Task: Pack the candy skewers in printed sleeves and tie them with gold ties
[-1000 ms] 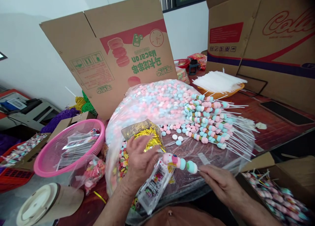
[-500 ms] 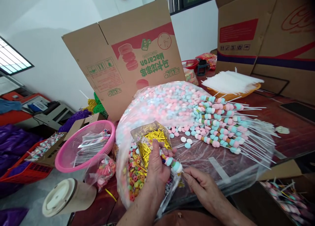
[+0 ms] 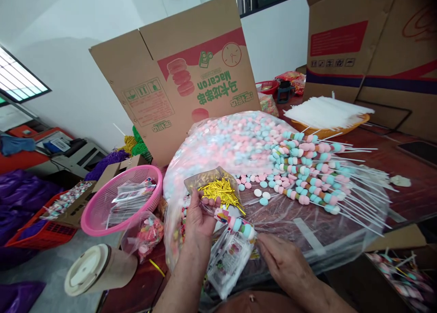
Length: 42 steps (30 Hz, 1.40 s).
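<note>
Between my hands is a candy skewer (image 3: 243, 227) of pastel pieces, partly inside a clear printed wrapper. My left hand (image 3: 202, 219) pinches the wrapper's far end, fingers closed. My right hand (image 3: 285, 257) is closed at the skewer's lower right end, where the stick is hidden by the fingers. Below them lies a stack of printed clear wrappers (image 3: 229, 263). Just beyond my left hand sits an open bag of gold twist ties (image 3: 221, 192). Finished-looking skewers (image 3: 307, 167) on white sticks are piled to the right, beside a large plastic bag of pink and blue candies (image 3: 225, 144).
A pink basket (image 3: 89, 209) of wrapped packets, a lidded cup (image 3: 102, 268) and a small candy bag (image 3: 147, 235) stand left. White sticks (image 3: 327, 112) fill an orange basket at back right. Cardboard boxes (image 3: 136, 94) rise behind; another box (image 3: 396, 238) with skewers is lower right.
The wrapper now covers part of the skewer's upper end. My left hand has moved left and down, and more of the wrapper stack shows. The view has shifted slightly.
</note>
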Motion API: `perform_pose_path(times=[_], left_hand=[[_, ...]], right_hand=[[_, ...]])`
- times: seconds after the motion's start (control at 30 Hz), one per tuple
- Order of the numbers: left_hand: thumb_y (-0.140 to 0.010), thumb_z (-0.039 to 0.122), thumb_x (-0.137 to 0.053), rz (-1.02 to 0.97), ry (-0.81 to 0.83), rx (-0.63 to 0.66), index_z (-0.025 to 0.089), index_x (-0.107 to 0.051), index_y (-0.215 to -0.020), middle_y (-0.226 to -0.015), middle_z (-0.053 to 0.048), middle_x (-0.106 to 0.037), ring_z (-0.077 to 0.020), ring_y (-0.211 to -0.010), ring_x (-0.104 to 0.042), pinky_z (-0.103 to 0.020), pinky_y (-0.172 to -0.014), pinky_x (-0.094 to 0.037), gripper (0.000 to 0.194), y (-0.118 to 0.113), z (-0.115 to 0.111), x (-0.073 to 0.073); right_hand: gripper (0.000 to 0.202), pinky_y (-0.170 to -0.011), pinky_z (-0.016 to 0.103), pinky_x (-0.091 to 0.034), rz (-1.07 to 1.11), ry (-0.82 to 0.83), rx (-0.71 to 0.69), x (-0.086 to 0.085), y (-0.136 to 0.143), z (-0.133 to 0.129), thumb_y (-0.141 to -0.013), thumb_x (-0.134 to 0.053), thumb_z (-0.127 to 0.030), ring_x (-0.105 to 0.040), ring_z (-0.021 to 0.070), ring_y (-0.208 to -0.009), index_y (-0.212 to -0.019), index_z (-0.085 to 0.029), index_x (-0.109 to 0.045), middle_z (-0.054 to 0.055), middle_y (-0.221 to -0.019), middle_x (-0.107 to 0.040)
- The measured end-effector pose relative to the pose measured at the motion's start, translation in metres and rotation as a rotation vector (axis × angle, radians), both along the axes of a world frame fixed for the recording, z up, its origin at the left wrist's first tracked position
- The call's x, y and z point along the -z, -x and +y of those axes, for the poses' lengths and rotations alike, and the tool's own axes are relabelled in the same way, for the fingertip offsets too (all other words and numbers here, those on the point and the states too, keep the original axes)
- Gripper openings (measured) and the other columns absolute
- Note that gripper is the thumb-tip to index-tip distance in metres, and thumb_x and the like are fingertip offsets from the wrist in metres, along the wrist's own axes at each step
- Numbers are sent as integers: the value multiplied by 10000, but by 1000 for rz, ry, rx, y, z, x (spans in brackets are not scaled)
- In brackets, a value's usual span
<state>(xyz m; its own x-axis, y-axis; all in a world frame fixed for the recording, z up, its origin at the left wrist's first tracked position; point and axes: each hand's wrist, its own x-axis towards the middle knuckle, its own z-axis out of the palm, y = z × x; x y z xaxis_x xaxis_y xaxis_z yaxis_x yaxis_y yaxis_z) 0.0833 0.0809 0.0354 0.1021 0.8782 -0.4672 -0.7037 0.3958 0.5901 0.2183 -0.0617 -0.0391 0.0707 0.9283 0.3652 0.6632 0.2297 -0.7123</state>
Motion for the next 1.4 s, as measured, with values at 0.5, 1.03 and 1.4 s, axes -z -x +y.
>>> perform_pose_path(times=[0.5,1.03,1.4], left_hand=[[-715,580,-575,-41,-60,159,187,-552,-772,-448,59,-486,-92,-427,-486,-242,-539,-465,398,-8,-14,7],[-576,509,-737,-161,-325,413,224,-609,-1021,-855,-41,-659,-207,-820,-612,-423,-858,-419,544,7,-15,10],[-774,460,-576,-154,-36,70,175,-600,-668,-463,55,-451,-85,-449,-464,-326,-685,-499,305,-23,-20,12]], right_hand=[[277,-510,224,-403,255,95,-123,-16,1,1,-898,-360,-271,-520,127,-546,-750,-185,-577,8,-613,-582],[439,-403,202,-157,892,574,-221,-19,1,0,-782,-456,-593,-223,66,-379,-660,-174,-506,-90,-393,-326],[215,-577,255,-427,-22,-247,22,1,5,1,-879,-373,-147,-603,171,-632,-930,-149,-582,62,-712,-651]])
